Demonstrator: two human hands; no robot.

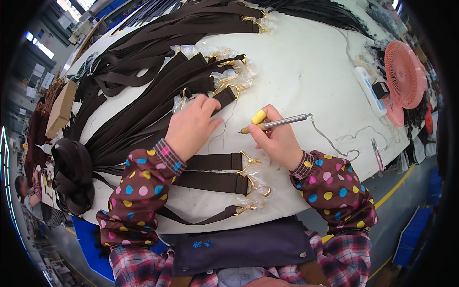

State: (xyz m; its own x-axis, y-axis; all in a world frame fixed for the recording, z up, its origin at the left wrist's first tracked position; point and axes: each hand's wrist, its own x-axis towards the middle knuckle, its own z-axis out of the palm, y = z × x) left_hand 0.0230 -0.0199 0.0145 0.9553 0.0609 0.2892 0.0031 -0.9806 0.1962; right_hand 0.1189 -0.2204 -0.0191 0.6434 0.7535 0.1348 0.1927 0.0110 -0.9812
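My left hand (191, 125) is over the dark brown webbing straps, its thumb apart from its bent fingers. Beside its fingertips lies one strap end (224, 97) with a gold-coloured metal clasp (237, 91) in clear plastic; whether the fingers touch it I cannot tell. My right hand (278, 138) is closed around a pen-shaped tool (286, 120) with a silver barrel, a brownish front and a thin tip pointing left. A yellow cover (259, 116) sits on one right finger. From the tool's rear end a thin cord (321, 138) trails over the white table.
More clasped straps (215, 182) lie near the front edge of the white table (306, 62), and further bundles (224, 25) are at the back. A pink fan (404, 74), a white power strip (369, 91) and small scissors (377, 155) are on the right. A cardboard box (61, 109) stands left.
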